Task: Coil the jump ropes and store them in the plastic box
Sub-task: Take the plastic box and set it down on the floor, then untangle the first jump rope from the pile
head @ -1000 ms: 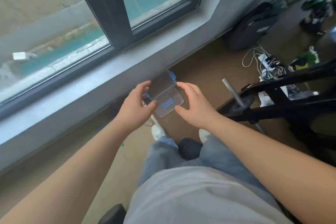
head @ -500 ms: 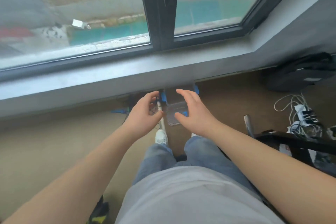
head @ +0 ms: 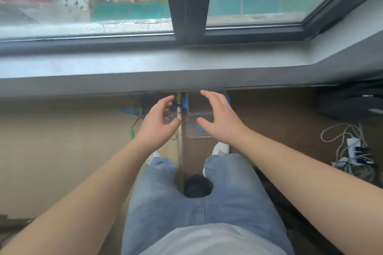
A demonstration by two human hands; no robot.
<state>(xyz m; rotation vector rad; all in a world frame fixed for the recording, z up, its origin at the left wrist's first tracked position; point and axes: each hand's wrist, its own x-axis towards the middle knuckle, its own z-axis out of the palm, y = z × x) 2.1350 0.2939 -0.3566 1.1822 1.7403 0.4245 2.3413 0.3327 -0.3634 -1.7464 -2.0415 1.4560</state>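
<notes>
Both hands are empty; I read the left hand [head: 159,124] and the right hand [head: 219,120] as wide, fingers spread and loosely curved, hovering above the floor [head: 62,151] and touching nothing.

Governing relation: the plastic box [head: 195,105] lies between the two hands and below them, against the wall under the window sill [head: 186,64]; the right hand covers its right part, so that hand is the nearer. What I take to be its clear lid [head: 193,130] lies flat on the near side of the box, just inboard of the right thumb; I cannot tell the box's long axis with the hand over it.

The jump ropes [head: 143,105] lie in a loose tangle beyond and outboard of the left hand, partly hidden behind its fingers; that hand is the nearer. A blue handle [head: 127,111] lies crosswise, further outboard; a green handle [head: 132,130] lies outboard of the left wrist, its axis running roughly toward me. The cords look uncoiled.

Judgement: coiling is not yet begun; the next move calls for the left hand to reach down and outward to the tangle.
</notes>
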